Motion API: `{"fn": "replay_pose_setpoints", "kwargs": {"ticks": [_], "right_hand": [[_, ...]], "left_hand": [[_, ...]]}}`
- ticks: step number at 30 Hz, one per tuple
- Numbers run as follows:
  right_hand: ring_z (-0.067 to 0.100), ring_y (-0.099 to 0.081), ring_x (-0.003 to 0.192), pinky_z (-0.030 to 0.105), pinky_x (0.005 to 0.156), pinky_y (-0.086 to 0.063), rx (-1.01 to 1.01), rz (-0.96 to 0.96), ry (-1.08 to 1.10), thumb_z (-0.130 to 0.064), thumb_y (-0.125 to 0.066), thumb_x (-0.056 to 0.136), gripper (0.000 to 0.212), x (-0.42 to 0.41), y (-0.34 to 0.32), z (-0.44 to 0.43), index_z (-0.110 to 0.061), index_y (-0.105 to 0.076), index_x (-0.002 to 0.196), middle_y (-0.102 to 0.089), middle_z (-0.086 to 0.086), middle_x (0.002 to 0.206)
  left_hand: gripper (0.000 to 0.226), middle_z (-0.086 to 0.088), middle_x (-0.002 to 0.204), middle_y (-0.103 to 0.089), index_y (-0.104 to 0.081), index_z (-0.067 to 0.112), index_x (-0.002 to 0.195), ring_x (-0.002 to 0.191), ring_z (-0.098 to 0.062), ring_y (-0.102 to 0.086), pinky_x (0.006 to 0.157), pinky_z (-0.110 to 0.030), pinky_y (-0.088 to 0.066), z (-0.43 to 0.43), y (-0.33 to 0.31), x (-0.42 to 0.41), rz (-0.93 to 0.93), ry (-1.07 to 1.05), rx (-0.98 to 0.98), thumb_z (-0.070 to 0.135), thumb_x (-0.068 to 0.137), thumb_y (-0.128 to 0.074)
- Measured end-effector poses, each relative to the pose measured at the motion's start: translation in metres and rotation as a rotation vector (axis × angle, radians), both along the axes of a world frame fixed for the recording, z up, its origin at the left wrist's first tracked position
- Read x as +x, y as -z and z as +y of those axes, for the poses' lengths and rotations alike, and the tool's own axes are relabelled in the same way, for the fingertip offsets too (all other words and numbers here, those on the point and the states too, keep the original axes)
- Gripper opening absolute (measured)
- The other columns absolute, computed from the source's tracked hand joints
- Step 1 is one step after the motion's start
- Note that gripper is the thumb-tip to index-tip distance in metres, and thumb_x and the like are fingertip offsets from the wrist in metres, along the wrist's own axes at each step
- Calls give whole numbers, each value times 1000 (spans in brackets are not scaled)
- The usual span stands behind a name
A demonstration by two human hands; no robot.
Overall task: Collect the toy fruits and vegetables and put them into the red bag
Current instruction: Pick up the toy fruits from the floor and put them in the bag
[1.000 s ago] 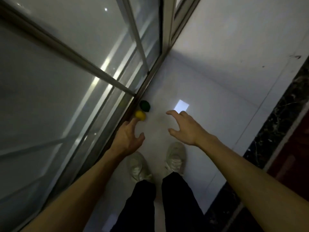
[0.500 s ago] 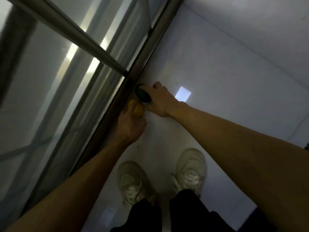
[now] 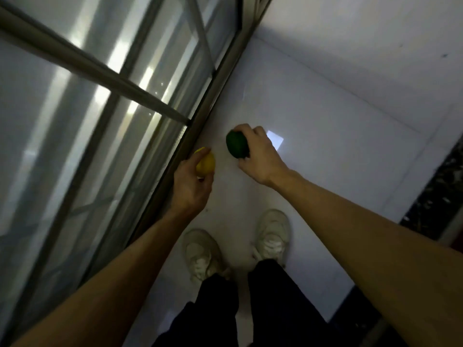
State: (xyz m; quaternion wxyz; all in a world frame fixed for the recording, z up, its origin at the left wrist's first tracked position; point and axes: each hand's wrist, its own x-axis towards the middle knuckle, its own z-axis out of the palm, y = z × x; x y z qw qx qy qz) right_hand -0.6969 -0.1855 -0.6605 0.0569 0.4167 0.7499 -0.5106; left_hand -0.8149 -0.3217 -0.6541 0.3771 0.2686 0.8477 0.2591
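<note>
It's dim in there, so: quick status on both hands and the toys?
Left hand grips yellow toy. Right hand grips green toy. Red bag not in view; glass door close on left.

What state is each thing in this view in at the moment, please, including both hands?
left hand, fingers curled round the yellow toy fruit
yellow toy fruit, held in the left hand, close to the window frame
right hand, gripping the green toy fruit from above
green toy fruit, held in the right hand; lifted or not, cannot tell
red bag, not in view
shoes, flat on the floor
</note>
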Motion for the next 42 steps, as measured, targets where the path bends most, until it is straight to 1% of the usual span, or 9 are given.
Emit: {"fn": "replay_pose_setpoints", "kwargs": {"ticks": [5,13,17,22,26,29,36,39,42], "right_hand": [[22,-51,102,39,88,-55,-7,71,233,-8,-69,79,53,52,-147,1,-23,-47,125,-44,8,117],[18,-53,105,16,78,-53,53,196,602,-4,-69,80,51,112,-383,0,-24,-50,123,-44,2,118],[12,-53,106,13,80,-52,146,248,741,-5,-69,81,50,142,-476,-24,-26,-50,124,-44,-1,120],[10,-53,107,22,85,-55,297,281,889,-5,-68,81,50,178,-576,-76,-23,-51,125,-45,0,120],[11,-53,109,14,84,-52,443,293,1051,-4,-68,82,52,212,-639,-125,-18,-52,129,-45,2,120],[9,-55,107,16,84,-53,556,262,1173,-8,-70,83,52,248,-677,-161,-18,-52,130,-46,0,118],[13,-56,111,38,90,-54,788,175,1480,-17,-71,81,52,354,-729,-248,-26,-51,128,-48,-4,119],[13,-56,109,37,84,-57,817,175,1636,-11,-72,81,52,399,-742,-290,-25,-53,127,-48,-3,118],[12,-54,111,25,84,-55,875,153,1749,-6,-72,80,52,446,-752,-333,-20,-54,126,-50,1,120]], "left_hand": [[55,-13,115,-61,-51,26,131,98,-21,-62,81,-31,-53,24,-146,18,12,109,55,14,80,-68],[54,-20,109,-62,-58,21,126,98,-29,-61,82,-19,-40,73,-366,42,88,268,160,10,75,-67],[55,-21,106,-56,-57,21,126,94,-33,-59,83,-27,-44,90,-460,62,109,389,257,9,74,-68],[56,-16,110,-55,-55,24,128,97,-29,-58,83,-41,-54,84,-559,88,46,588,463,9,76,-68],[55,-13,111,-55,-53,28,129,98,-27,-58,82,-45,-55,69,-622,120,15,762,587,12,78,-68],[55,-11,108,-56,-53,28,129,95,-26,-57,80,-42,-56,63,-661,159,-6,918,646,12,79,-70],[50,-8,108,-57,-59,23,124,93,-20,-58,75,-30,-55,48,-727,297,-173,1241,758,11,77,-73],[51,-5,110,-58,-60,23,123,93,-18,-59,75,-32,-56,35,-742,368,-233,1391,802,11,76,-74],[52,-5,109,-58,-60,23,123,91,-16,-59,77,-29,-51,15,-752,441,-257,1512,836,11,75,-74]]}}
